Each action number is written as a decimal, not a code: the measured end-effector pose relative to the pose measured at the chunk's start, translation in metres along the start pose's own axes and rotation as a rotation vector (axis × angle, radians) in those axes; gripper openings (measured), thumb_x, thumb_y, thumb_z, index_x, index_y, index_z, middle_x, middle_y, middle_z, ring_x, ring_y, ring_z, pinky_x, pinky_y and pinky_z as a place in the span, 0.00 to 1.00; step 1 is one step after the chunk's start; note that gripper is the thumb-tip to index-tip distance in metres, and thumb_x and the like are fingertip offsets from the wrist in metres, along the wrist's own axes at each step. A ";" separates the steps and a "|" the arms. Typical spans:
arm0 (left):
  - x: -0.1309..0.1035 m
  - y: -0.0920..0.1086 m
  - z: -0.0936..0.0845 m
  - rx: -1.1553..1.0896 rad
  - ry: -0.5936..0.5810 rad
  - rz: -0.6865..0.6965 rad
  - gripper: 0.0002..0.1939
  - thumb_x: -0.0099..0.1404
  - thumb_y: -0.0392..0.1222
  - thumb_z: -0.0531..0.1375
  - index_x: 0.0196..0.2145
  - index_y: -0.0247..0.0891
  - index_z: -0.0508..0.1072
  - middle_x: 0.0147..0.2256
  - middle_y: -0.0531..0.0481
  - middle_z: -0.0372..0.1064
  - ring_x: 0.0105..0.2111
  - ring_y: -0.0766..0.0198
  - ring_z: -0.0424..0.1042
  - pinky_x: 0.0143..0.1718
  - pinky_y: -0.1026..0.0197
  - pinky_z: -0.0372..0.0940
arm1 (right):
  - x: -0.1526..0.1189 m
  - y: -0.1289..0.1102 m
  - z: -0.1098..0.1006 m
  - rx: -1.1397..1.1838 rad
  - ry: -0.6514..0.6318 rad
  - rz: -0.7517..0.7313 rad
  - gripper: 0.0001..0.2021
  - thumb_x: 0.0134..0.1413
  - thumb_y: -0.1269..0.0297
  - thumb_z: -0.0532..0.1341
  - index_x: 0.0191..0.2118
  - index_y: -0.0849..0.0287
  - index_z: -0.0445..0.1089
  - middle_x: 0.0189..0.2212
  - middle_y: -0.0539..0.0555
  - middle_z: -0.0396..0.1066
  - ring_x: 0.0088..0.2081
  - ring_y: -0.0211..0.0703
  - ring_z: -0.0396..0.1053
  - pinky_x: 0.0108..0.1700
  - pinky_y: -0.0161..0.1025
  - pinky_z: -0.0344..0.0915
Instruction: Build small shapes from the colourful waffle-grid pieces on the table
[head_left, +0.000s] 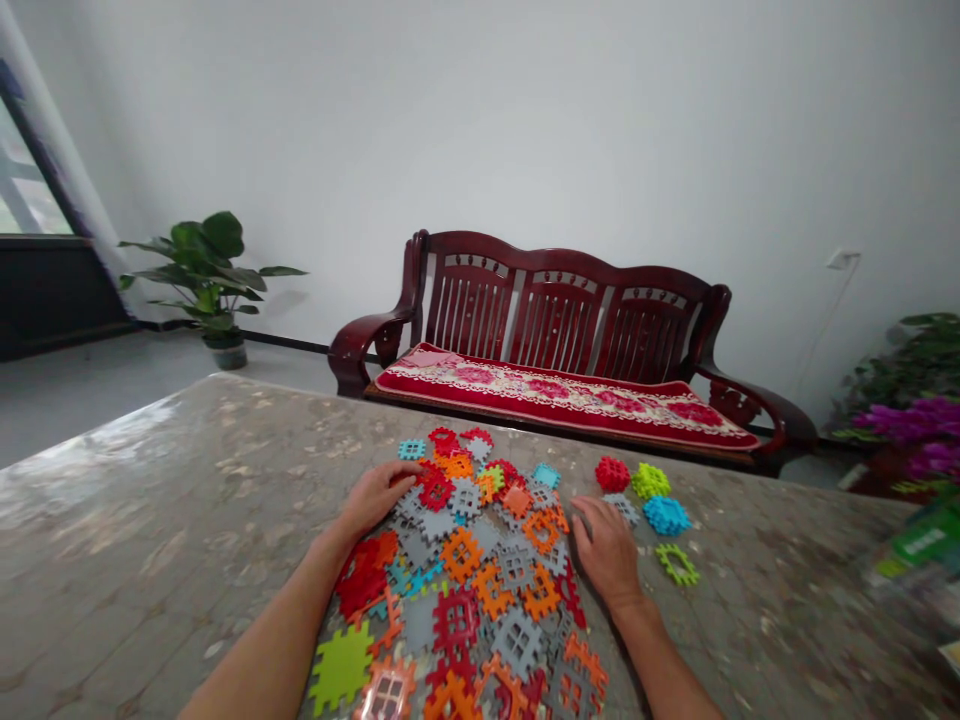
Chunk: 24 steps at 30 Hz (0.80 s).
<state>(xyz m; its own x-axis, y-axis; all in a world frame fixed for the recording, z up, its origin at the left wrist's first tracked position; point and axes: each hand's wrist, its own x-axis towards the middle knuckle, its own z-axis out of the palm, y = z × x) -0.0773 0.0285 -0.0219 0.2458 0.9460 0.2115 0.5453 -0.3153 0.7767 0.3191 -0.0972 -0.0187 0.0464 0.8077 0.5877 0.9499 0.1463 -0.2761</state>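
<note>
A broad pile of flat notched plastic building tiles (457, 555) lies in front of me, in red, orange, grey, blue and green. At its upper left edge rests my left hand (384, 492), fingers loosely stretched beside a red tile (435, 488); nothing shows in its grip. My right hand (606, 548) lies palm down along the pile's right side, fingers extended and holding nothing visible. Just beyond its fingers is a grey tile stack (622, 508), partly hidden. Near that sit a red stack (612, 473), a lime stack (650, 481), a blue stack (667, 515) and one lime frame tile (677, 564).
The tiles lie on a table with a grey patterned cover (225, 480). Behind it stands a dark red wooden bench (562, 310) with a floral seat cover. A potted plant (217, 265) is at the left; purple flowers (911, 430) and a blurred green package (922, 540) are at the right.
</note>
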 end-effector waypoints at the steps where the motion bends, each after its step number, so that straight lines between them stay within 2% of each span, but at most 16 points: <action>1: 0.000 0.000 0.000 0.006 -0.001 0.001 0.19 0.60 0.52 0.56 0.42 0.42 0.80 0.46 0.48 0.79 0.48 0.53 0.75 0.56 0.53 0.65 | 0.000 0.000 0.000 0.002 -0.010 -0.012 0.14 0.61 0.66 0.53 0.45 0.55 0.75 0.45 0.56 0.76 0.49 0.48 0.70 0.54 0.46 0.63; 7: 0.000 0.002 -0.001 0.007 0.005 -0.015 0.19 0.60 0.53 0.56 0.43 0.43 0.80 0.47 0.49 0.79 0.48 0.54 0.75 0.56 0.53 0.65 | 0.002 -0.002 -0.003 0.021 -0.073 -0.021 0.15 0.60 0.68 0.53 0.46 0.56 0.75 0.45 0.55 0.77 0.48 0.48 0.70 0.55 0.46 0.63; 10: -0.002 0.006 -0.002 0.002 0.010 -0.040 0.20 0.60 0.53 0.56 0.43 0.42 0.79 0.47 0.49 0.79 0.48 0.53 0.75 0.55 0.53 0.65 | 0.009 -0.007 -0.002 0.040 -0.085 0.042 0.16 0.60 0.68 0.52 0.45 0.56 0.76 0.45 0.56 0.77 0.48 0.48 0.71 0.55 0.45 0.64; 13: -0.003 0.010 -0.003 -0.008 0.010 -0.047 0.20 0.60 0.53 0.56 0.42 0.42 0.79 0.46 0.48 0.79 0.48 0.53 0.75 0.55 0.53 0.66 | 0.027 -0.021 0.004 0.060 -0.108 0.111 0.17 0.59 0.68 0.53 0.48 0.55 0.76 0.46 0.55 0.77 0.49 0.47 0.71 0.56 0.45 0.63; 16: -0.002 0.011 -0.002 0.011 0.008 -0.045 0.20 0.60 0.52 0.56 0.42 0.41 0.79 0.46 0.48 0.79 0.47 0.53 0.75 0.54 0.53 0.66 | 0.054 -0.040 0.015 0.094 -0.229 0.135 0.19 0.58 0.68 0.55 0.53 0.54 0.74 0.49 0.54 0.76 0.51 0.47 0.70 0.57 0.44 0.63; 20: 0.000 0.005 0.000 0.037 0.019 -0.047 0.20 0.60 0.50 0.54 0.43 0.40 0.79 0.45 0.48 0.79 0.46 0.53 0.76 0.53 0.53 0.67 | 0.089 -0.059 0.030 0.108 -0.432 0.088 0.25 0.54 0.70 0.58 0.59 0.53 0.70 0.55 0.53 0.73 0.56 0.47 0.68 0.60 0.43 0.60; 24: 0.001 -0.001 0.002 0.049 0.017 -0.050 0.20 0.61 0.50 0.54 0.44 0.41 0.79 0.46 0.48 0.79 0.47 0.54 0.75 0.54 0.53 0.66 | 0.106 -0.065 0.039 0.124 -0.514 0.016 0.22 0.52 0.71 0.61 0.53 0.48 0.75 0.50 0.49 0.77 0.53 0.47 0.70 0.58 0.42 0.61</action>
<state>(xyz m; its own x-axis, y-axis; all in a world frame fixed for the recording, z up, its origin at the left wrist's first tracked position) -0.0763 0.0295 -0.0237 0.2039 0.9616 0.1839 0.5950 -0.2709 0.7567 0.2506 0.0013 0.0317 -0.1260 0.9818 0.1423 0.9053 0.1725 -0.3882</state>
